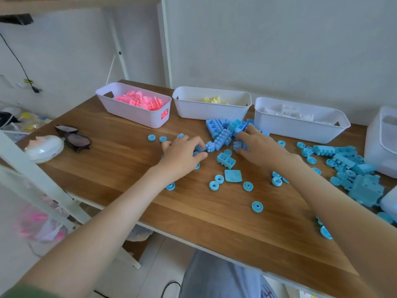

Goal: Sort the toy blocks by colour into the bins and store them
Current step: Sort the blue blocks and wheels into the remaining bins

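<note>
While both hands work at the pile of blue blocks (221, 130) lying on the surface (120, 168) just in front of the yellow-block bin (211, 112), the left hand (182, 154) sits in front of that bin and slightly to its left. Its fingers and thumb are curled, pinching a small blue block (198, 149). The right hand (261, 147), in front of the bin's right end, has its fingers curled over a blue brick (238, 145) at the pile's near edge, with the thumb under it. The pink-block bin (133, 112) stands just left of the yellow-block bin and the white-block bin (296, 127) just right of it. Blue wheels (257, 206) lie scattered nearer the person than the bin. A second heap of blue pieces (363, 186) lies well to its right. Sunglasses (74, 137) rest far to its left.
</note>
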A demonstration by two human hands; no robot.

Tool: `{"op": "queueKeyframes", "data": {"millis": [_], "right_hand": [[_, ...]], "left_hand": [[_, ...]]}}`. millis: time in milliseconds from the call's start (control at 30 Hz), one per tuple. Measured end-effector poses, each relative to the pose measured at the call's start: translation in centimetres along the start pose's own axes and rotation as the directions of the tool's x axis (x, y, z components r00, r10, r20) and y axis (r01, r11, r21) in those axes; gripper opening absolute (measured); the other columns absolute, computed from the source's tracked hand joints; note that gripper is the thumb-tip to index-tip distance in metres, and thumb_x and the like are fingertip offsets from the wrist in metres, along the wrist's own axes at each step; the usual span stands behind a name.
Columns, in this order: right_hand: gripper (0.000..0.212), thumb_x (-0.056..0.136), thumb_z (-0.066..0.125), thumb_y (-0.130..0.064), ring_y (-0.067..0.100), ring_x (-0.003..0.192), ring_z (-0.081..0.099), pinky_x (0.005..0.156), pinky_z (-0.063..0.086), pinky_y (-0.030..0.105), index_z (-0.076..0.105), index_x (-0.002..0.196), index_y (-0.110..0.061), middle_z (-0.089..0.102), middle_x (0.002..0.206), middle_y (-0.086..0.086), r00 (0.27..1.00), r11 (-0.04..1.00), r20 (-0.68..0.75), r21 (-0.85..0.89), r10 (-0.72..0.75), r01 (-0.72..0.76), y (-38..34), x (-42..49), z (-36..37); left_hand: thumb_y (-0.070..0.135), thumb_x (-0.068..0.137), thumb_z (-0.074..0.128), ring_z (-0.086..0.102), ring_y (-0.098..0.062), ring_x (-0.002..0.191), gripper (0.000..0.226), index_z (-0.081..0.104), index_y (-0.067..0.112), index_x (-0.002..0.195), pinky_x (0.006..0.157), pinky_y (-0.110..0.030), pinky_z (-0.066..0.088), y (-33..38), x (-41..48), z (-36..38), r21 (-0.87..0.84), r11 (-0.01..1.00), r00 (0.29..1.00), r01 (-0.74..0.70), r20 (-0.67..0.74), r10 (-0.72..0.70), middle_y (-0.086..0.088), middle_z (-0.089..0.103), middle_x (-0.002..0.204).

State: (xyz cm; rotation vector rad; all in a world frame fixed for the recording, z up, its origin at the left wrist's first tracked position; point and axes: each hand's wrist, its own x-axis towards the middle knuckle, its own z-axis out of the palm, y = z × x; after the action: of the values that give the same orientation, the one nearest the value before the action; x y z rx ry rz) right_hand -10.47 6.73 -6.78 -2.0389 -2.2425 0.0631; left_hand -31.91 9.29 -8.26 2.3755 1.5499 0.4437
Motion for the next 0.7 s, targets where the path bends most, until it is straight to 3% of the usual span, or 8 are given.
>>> {"op": "queueKeyframes", "data": {"millis": [133, 267, 433, 500, 600, 700], "right_hand": [[0.023, 0.093, 0.045, -0.032, 0.018, 0.093, 0.050, 0.086, 0.031, 0.034, 0.048, 0.113, -0.019, 0.052, 0.106, -0.002, 0.997, 0.999, -0.072, 0.054, 0.011, -0.007, 0.1, -0.8, -0.7], [0.013, 0.088, 0.050, -0.018, 0.016, 0.075, 0.047, 0.061, 0.036, 0.027, 0.042, 0.098, -0.016, 0.052, 0.091, 0.002, 0.997, 0.930, -0.052, 0.366, 0.060, -0.036, -0.1, -1.5, -1.4], [0.012, 0.090, 0.048, -0.018, 0.016, 0.065, 0.045, 0.058, 0.037, 0.029, 0.042, 0.096, -0.010, 0.052, 0.077, 0.006, 0.996, 0.769, -0.045, 0.638, 0.080, -0.033, -2.4, -1.8, -2.0], [0.009, 0.094, 0.044, -0.021, 0.016, 0.064, 0.046, 0.060, 0.040, 0.031, 0.045, 0.094, -0.012, 0.054, 0.075, 0.009, 0.997, 0.764, -0.059, 0.645, 0.058, -0.006, -3.4, -1.6, -2.0], [0.010, 0.097, 0.040, -0.014, 0.013, 0.070, 0.051, 0.065, 0.043, 0.028, 0.049, 0.098, -0.019, 0.059, 0.088, 0.008, 0.996, 0.852, -0.047, 0.517, -0.072, 0.085, -4.5, -0.8, -1.5], [0.031, 0.094, 0.039, -0.001, 0.014, 0.100, 0.052, 0.080, 0.039, 0.020, 0.052, 0.117, -0.017, 0.053, 0.112, 0.002, 0.976, 0.892, -0.004, 0.407, -0.216, 0.199, -5.7, 0.2, -0.7]], "left_hand": [[0.038, 0.093, 0.053, 0.053, -0.009, 0.097, 0.004, 0.051, 0.036, 0.096, 0.082, -0.030, 0.019, 0.1, 0.0, 0.0, -0.048, 0.999, 1.000, -0.011, -0.026, 0.010, 0.011, 0.057, 0.097], [0.036, 0.093, 0.054, 0.051, -0.008, 0.093, 0.008, 0.053, 0.035, 0.085, 0.080, -0.030, 0.018, 0.1, -0.1, -0.3, -0.100, 0.993, 0.991, -0.058, -0.124, 0.045, 0.011, 0.056, 0.096], [0.031, 0.093, 0.055, 0.056, -0.008, 0.098, 0.011, 0.054, 0.025, 0.085, 0.092, -0.032, 0.029, -0.6, -0.5, -1.7, -0.238, 0.968, 0.962, -0.082, -0.272, 0.014, 0.011, 0.063, 0.103], [0.029, 0.094, 0.055, 0.058, -0.009, 0.097, 0.012, 0.053, 0.020, 0.087, 0.093, -0.033, 0.039, -1.4, -0.9, -2.4, -0.314, 0.947, 0.962, -0.071, -0.274, -0.019, 0.008, 0.064, 0.105], [0.027, 0.096, 0.052, 0.060, -0.013, 0.091, 0.013, 0.048, 0.016, 0.091, 0.074, -0.026, 0.048, -2.6, -1.8, -3.3, -0.357, 0.934, 0.970, -0.014, -0.231, -0.074, -0.002, 0.063, 0.099], [0.023, 0.097, 0.049, 0.060, -0.013, 0.083, 0.008, 0.044, 0.016, 0.097, 0.062, -0.023, 0.047, -3.3, -2.4, -3.6, -0.312, 0.950, 0.980, 0.030, -0.178, -0.089, -0.003, 0.060, 0.094]]}}
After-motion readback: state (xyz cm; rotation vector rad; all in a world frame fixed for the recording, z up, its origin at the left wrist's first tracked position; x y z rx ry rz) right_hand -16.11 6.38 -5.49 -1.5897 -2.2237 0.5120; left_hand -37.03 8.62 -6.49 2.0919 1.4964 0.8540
